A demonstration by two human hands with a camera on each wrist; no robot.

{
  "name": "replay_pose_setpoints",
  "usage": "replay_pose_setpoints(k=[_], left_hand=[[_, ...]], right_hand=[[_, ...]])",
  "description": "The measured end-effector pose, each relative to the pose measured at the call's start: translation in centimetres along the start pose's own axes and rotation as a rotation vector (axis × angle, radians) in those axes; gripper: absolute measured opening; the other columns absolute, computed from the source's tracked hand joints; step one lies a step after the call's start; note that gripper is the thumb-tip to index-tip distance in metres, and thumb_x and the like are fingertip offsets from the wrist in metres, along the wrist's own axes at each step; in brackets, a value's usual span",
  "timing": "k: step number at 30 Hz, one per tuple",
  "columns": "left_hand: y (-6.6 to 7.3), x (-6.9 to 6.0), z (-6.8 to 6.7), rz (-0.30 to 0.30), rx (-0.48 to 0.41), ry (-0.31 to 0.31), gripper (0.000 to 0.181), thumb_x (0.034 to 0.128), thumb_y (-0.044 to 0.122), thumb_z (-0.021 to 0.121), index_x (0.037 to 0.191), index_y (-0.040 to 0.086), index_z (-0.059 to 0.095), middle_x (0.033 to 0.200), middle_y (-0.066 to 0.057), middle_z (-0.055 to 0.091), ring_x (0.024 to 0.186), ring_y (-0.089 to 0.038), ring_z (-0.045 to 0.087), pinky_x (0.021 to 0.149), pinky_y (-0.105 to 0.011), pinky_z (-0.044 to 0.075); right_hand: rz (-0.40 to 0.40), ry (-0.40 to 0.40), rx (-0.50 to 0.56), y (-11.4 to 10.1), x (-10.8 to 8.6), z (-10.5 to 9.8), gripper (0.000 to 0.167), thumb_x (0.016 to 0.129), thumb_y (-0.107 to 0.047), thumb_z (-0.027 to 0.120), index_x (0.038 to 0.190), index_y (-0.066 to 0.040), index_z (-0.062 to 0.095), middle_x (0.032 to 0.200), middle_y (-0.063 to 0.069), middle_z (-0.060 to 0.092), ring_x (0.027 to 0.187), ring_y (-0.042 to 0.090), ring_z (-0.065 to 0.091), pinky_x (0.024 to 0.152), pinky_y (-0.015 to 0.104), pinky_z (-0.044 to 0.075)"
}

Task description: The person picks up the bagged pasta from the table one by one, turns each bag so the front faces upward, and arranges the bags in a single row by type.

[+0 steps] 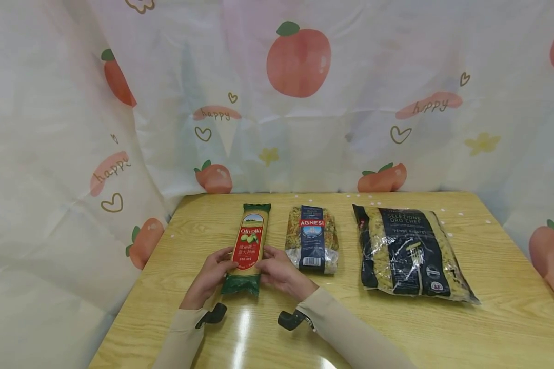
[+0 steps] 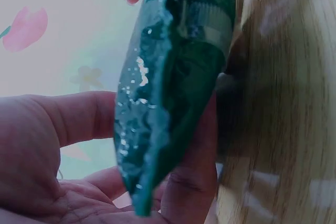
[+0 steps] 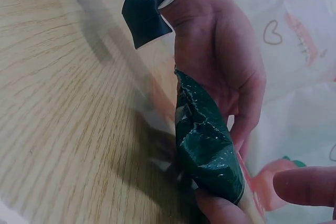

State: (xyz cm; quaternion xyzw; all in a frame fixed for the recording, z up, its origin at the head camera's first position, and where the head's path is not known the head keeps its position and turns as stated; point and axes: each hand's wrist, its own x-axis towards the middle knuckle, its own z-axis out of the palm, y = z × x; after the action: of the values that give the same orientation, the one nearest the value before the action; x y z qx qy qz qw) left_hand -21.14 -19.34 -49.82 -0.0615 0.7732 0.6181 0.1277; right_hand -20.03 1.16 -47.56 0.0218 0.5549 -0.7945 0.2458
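Note:
A long packet of spaghetti (image 1: 248, 246) with a red label and green ends is held between both hands at the left of the table. My left hand (image 1: 208, 277) grips its left edge, thumb on top and fingers underneath. From the right edge my right hand (image 1: 283, 271) grips it the same way. In the left wrist view the packet's crimped green end (image 2: 163, 93) faces the camera, above the wood. The right wrist view shows that green end (image 3: 207, 140) over a shadow on the table. The packet's underside is mostly hidden.
Just right of the hands lies an Agnesi pasta bag (image 1: 312, 238). Farther right is a larger, dark penne rigate bag (image 1: 411, 251). All are on a wooden table (image 1: 166, 318), with a fruit-printed cloth (image 1: 304, 138) hanging behind and at the sides.

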Motion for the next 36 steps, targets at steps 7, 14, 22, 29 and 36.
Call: replay_pose_setpoints(k=[7,14,22,29,36], left_hand=[[0.3,-0.4,0.1,0.010,0.033,-0.003,0.057,0.0981,0.008,0.060,0.152,-0.001,0.045,0.141,-0.026,0.047,0.108,-0.026,0.055,0.076,-0.031,0.050],[0.4,-0.2,0.2,0.006,0.049,0.009,0.057,0.0968,0.008,0.060,0.151,0.000,0.047,0.142,-0.025,0.049,0.113,-0.029,0.056,0.080,-0.033,0.053],[0.4,0.1,0.4,0.005,0.084,0.035,0.057,0.0969,0.010,0.060,0.151,-0.001,0.047,0.145,-0.027,0.050,0.122,-0.034,0.056,0.085,-0.036,0.054],[1.2,-0.3,0.6,0.010,0.091,0.038,0.055,0.0999,0.011,0.059,0.152,-0.001,0.047,0.146,-0.028,0.051,0.128,-0.038,0.055,0.094,-0.047,0.055],[1.4,-0.5,0.5,0.047,0.061,0.072,0.054,0.1010,0.011,0.058,0.151,-0.005,0.046,0.143,-0.029,0.052,0.122,-0.037,0.059,0.093,-0.046,0.059]], right_hand=[[-0.004,-0.006,-0.006,0.2,0.1,0.1,0.078,0.096,0.011,0.050,0.162,0.008,0.008,0.165,0.032,0.024,0.145,0.051,0.041,0.113,0.061,0.046],[-0.017,-0.015,-0.012,0.2,0.2,0.0,0.072,0.096,0.011,0.049,0.161,0.007,0.019,0.158,0.032,0.036,0.141,0.049,0.047,0.113,0.060,0.047],[-0.013,-0.006,-0.030,0.1,0.3,0.0,0.064,0.097,0.008,0.052,0.157,0.006,0.029,0.150,0.031,0.044,0.136,0.044,0.052,0.112,0.057,0.049],[-0.016,-0.010,-0.073,-0.2,0.1,0.2,0.059,0.099,0.004,0.053,0.155,0.007,0.033,0.148,0.031,0.046,0.136,0.042,0.052,0.113,0.057,0.049],[-0.029,-0.018,-0.126,-0.4,-0.4,0.5,0.061,0.100,0.000,0.055,0.156,0.007,0.031,0.151,0.030,0.045,0.139,0.044,0.050,0.116,0.059,0.044]])
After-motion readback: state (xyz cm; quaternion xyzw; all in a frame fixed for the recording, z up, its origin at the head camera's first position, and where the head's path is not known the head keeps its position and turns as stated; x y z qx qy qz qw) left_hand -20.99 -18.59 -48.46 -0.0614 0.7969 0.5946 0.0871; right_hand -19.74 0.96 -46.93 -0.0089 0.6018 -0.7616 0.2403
